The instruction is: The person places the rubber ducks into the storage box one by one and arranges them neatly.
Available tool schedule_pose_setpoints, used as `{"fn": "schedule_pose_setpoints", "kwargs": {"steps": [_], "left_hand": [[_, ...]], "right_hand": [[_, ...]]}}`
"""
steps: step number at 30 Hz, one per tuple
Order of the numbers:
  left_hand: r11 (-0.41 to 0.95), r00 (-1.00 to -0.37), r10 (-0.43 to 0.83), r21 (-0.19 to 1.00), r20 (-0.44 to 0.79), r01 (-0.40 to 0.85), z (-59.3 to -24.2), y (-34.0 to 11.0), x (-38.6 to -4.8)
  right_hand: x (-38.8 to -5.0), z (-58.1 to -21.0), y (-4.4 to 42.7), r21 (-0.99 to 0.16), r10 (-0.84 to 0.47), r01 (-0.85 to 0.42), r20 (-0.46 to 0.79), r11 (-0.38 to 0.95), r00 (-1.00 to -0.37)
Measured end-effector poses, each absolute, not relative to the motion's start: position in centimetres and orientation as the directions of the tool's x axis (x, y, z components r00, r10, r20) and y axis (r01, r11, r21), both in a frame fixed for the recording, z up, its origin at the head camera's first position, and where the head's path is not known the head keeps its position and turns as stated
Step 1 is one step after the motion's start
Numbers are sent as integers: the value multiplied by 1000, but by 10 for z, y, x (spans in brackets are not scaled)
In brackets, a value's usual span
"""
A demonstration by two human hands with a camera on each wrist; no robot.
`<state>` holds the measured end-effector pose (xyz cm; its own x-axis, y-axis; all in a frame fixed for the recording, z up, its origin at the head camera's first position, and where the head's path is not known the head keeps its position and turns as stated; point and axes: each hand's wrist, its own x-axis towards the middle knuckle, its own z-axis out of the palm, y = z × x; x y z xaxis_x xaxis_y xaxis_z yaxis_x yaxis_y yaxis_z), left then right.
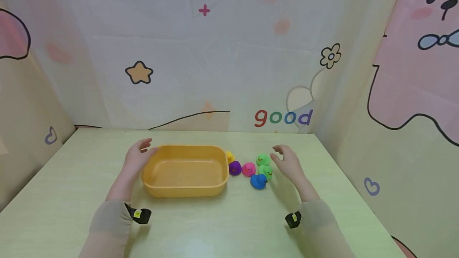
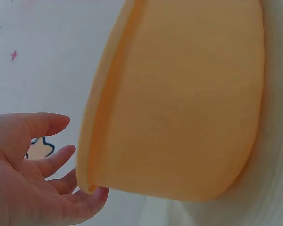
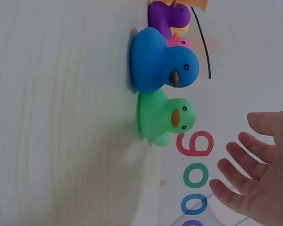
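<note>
A yellow-orange basin (image 1: 185, 191) stands on the table with nothing inside. At its left end is my left hand (image 1: 138, 157), fingers spread near the rim; in the left wrist view the hand (image 2: 42, 174) is beside the basin's rim (image 2: 96, 117), and contact is unclear. Right of the basin sit small ducks: yellow (image 1: 230, 157), purple (image 1: 234, 168), pink (image 1: 249, 169), blue (image 1: 258, 181) and two green (image 1: 263, 159). My right hand (image 1: 288, 163) hovers just right of the green ducks, fingers relaxed, holding nothing. The right wrist view shows the hand (image 3: 257, 169) apart from the green duck (image 3: 153, 115).
The pale table (image 1: 215, 226) meets a patterned cloth backdrop (image 1: 215, 71) behind and cloth on both sides. Black wrist devices (image 1: 142, 215) are worn at both sleeves. The purple and yellow ducks lie close against the basin's right end.
</note>
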<state>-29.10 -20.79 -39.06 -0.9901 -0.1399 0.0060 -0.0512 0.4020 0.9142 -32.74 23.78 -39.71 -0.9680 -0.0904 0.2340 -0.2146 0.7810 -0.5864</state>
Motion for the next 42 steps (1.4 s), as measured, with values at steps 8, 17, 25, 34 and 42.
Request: {"fn": "schedule_pose_setpoints", "kwargs": {"steps": [8, 17, 25, 34, 42], "left_hand": [[152, -982, -111, 974, -152, -168, -403, -224, -294], [-1, -964, -23, 964, -265, -265, -427, -234, -295], [-143, -966, 63, 956, -250, -257, -443, -243, -297], [-445, -968, 163, 861, -191, -246, -455, -251, -292], [-485, -965, 211, 841, -155, -241, -455, -254, -290]], "right_hand": [[-330, -410, 253, -751, -101, -148, 108, 644, -989], [-326, -415, 260, -841, -198, -36, -86, 540, -976], [-327, -421, 265, -870, -245, 16, -156, 493, -957], [-331, -428, 266, -850, -329, -55, -143, 525, -933], [-332, -430, 261, -823, -322, -80, -129, 563, -938]]}}
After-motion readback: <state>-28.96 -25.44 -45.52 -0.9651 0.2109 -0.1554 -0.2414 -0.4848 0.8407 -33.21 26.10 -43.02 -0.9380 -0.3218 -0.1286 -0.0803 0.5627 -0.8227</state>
